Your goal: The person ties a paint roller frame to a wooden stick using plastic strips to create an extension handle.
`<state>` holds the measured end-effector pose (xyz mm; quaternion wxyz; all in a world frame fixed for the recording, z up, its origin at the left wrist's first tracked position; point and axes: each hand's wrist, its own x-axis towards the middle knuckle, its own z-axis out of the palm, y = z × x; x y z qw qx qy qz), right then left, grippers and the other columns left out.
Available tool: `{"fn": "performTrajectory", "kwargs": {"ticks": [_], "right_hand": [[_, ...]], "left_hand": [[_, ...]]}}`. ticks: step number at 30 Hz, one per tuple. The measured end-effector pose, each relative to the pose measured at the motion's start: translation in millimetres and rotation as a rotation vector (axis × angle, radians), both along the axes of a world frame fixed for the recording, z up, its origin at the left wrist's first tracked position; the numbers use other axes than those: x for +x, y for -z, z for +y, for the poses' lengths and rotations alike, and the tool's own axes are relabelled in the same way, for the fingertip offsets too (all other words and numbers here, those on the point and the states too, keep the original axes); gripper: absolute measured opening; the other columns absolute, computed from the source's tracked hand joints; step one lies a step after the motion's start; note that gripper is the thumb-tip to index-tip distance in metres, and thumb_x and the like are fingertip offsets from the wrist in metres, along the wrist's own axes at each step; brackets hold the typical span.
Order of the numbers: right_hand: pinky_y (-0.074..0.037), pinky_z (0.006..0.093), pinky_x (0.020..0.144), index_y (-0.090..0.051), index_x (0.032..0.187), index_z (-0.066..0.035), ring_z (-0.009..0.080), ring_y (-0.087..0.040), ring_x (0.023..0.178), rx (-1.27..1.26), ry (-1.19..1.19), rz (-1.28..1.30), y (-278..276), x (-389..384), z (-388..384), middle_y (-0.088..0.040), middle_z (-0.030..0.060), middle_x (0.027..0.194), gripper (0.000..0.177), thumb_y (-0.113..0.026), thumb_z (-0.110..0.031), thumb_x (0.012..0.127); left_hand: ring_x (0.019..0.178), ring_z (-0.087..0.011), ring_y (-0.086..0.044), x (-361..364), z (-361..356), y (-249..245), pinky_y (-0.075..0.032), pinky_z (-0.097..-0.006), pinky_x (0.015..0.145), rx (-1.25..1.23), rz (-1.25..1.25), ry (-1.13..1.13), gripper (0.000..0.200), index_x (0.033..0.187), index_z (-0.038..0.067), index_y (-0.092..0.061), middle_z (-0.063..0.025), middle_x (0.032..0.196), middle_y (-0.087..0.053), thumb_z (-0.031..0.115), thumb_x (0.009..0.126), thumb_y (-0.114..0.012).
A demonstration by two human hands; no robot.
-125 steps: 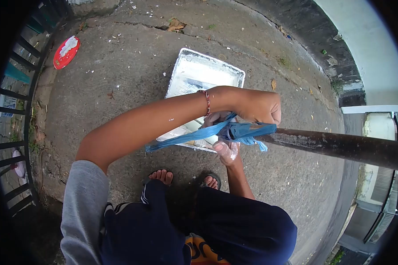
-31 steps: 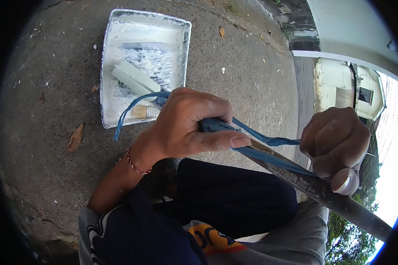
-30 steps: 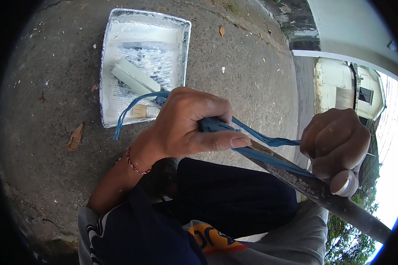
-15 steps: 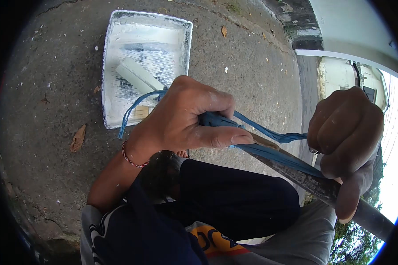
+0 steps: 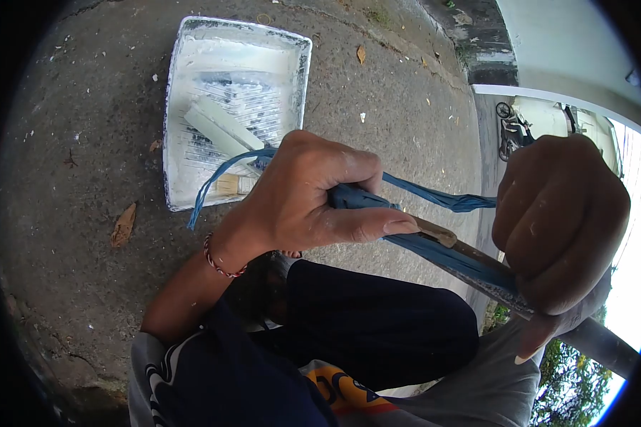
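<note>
My left hand (image 5: 310, 192) is closed around a bundle wrapped in blue plastic cord (image 5: 463, 204). From the bundle a dark pole (image 5: 609, 349) runs down to the right. A wooden handle end (image 5: 436, 232) lies along the pole. On the hand's other side, paintbrush bristles (image 5: 229, 184) show in line with it; the joining part is hidden by my hand. My right hand (image 5: 559, 220) is a fist beside the pole, gripping the cord, one strand stretching between both hands. Another strand runs along the pole, and a loose tail hangs by my left wrist.
A white-smeared paint tray (image 5: 303, 85) lies on the concrete ground (image 5: 377, 142) beyond my left hand, with a pale block-like piece (image 5: 224, 127) in it. Dry leaves (image 5: 124, 223) are scattered around. A motorbike (image 5: 509, 132) and a pale wall (image 5: 573, 50) stand farther off.
My right fist has turned and shifted slightly, its thumb moving left. My left hand has moved a little right and down with the bundle. More of the wooden handle end shows.
</note>
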<state>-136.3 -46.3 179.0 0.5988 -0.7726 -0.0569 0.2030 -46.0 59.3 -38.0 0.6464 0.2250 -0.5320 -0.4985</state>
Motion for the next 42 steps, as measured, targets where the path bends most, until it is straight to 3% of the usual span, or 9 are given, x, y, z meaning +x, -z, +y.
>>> {"fn": "performTrajectory", "kwargs": {"ticks": [8,15,20,28,32,33,36,39,42], "right_hand": [[-0.033,0.0198,0.029,-0.063,0.070,0.000,0.0087,-0.051,0.037,0.076,-0.003,-0.006,13,1,-3,-0.054,0.0064,0.055,0.019,-0.080,-0.009,0.073],[-0.018,0.0267,0.036,-0.044,0.047,-0.004,0.0118,-0.035,0.033,-0.057,0.404,-0.022,37,-36,-13,-0.039,0.0019,0.043,0.039,-0.072,0.004,0.073],[-0.021,0.0252,0.036,-0.046,0.049,-0.005,0.0106,-0.033,0.035,-0.057,0.684,-0.026,62,-67,-5,-0.040,0.0029,0.043,0.036,-0.076,0.000,0.069],[-0.021,0.0273,0.042,-0.044,0.052,-0.007,0.0072,-0.033,0.044,-0.035,1.110,-0.008,121,-91,16,-0.041,-0.0015,0.049,0.042,-0.077,-0.014,0.078],[-0.023,0.0263,0.042,-0.048,0.056,-0.006,0.0068,-0.037,0.046,-0.005,1.182,-0.098,163,-100,21,-0.045,-0.0014,0.053,0.040,-0.076,-0.021,0.081],[-0.025,0.0256,0.043,-0.050,0.057,-0.006,0.0065,-0.039,0.048,0.029,1.184,-0.095,171,-102,19,-0.047,-0.0013,0.055,0.039,-0.075,-0.023,0.081],[-0.029,0.0248,0.045,-0.053,0.063,-0.006,0.0060,-0.042,0.051,0.068,1.257,-0.047,191,-101,33,-0.049,-0.0023,0.058,0.035,-0.074,-0.026,0.082],[-0.035,0.0238,0.050,-0.060,0.074,-0.006,0.0053,-0.047,0.057,0.162,1.353,-0.020,206,-92,45,-0.054,-0.0037,0.063,0.031,-0.074,-0.032,0.083],[-0.040,0.0236,0.053,-0.062,0.086,-0.004,0.0060,-0.052,0.063,0.087,1.256,-0.093,216,-94,38,-0.059,-0.0012,0.070,0.031,-0.074,-0.033,0.082]], "left_hand": [[0.037,-0.0106,-0.042,-4,-4,7,-0.027,-0.0257,0.037,-0.119,0.043,-0.285,0.054,0.057,0.006,-0.058,-0.0009,0.044,-0.043,0.054,0.079,-0.071],[0.039,-0.0101,-0.045,6,3,6,-0.028,-0.0261,0.037,-0.060,0.128,-0.263,0.050,0.059,0.006,-0.061,-0.0021,0.045,-0.046,0.050,0.080,-0.072],[0.040,-0.0113,-0.048,13,3,2,-0.032,-0.0263,0.039,-0.074,0.039,-0.198,0.044,0.061,0.005,-0.063,-0.0043,0.047,-0.052,0.042,0.084,-0.069],[0.044,-0.0159,-0.052,10,3,4,-0.036,-0.0278,0.043,-0.039,-0.045,-0.165,0.064,0.069,-0.002,-0.061,-0.0072,0.052,-0.051,0.056,0.089,-0.042],[0.045,-0.0161,-0.051,8,0,2,-0.036,-0.0261,0.044,-0.099,-0.105,-0.187,0.061,0.069,0.000,-0.059,-0.0067,0.054,-0.051,0.061,0.073,-0.060],[0.047,-0.0154,-0.051,8,-1,3,-0.038,-0.0250,0.046,-0.151,-0.118,-0.200,0.051,0.071,0.000,-0.058,-0.0054,0.056,-0.052,0.048,0.063,-0.076],[0.053,-0.0151,-0.058,2,0,-4,-0.043,-0.0244,0.052,-0.080,0.026,-0.234,0.037,0.078,0.000,-0.063,-0.0060,0.061,-0.059,0.027,0.061,-0.081],[0.061,-0.0148,-0.064,7,-4,-2,-0.048,-0.0244,0.059,-0.157,-0.154,-0.266,0.035,0.088,0.000,-0.067,-0.0079,0.070,-0.066,0.016,0.060,-0.082],[0.066,-0.0151,-0.067,8,-8,2,-0.049,-0.0240,0.062,-0.237,-0.204,-0.295,0.037,0.092,0.001,-0.069,-0.0096,0.075,-0.069,0.017,0.061,-0.081]]}}
